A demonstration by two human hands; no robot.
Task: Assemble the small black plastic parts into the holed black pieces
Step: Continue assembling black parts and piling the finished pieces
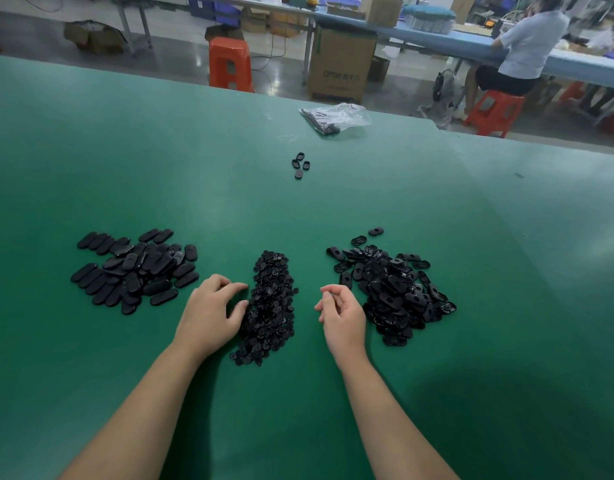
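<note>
- Green table (160, 150) fills most of your view, everything sits on it.
- Behind it: a person (527, 46) seated on an orange stool (494, 112) at a blue bench; a second orange stool (230, 64) and a cardboard box (340, 64) on the floor.
- Holed pieces (392, 289), a loose heap, right of your hands; a few strays at its far-left edge.
- Oval covers (136, 271), flat, no holes showing, heaped to your left.
- Small parts (269, 306), a long narrow pile running between your two hands.
- Your left hand (212, 310) is at the left edge of the small parts, fingertips on or into the pile, fingers curled; can't tell if it's pinching one.
- Your right hand (342, 313) sits between the small parts and the holed pieces, apart from the small parts, fingers loosely curled, relaxed; nothing visible in it.
- Clear bag (336, 117) at the far table edge, dark items inside.
- Four loose ovals (300, 164) mid-table, well apart from the piles.
</note>
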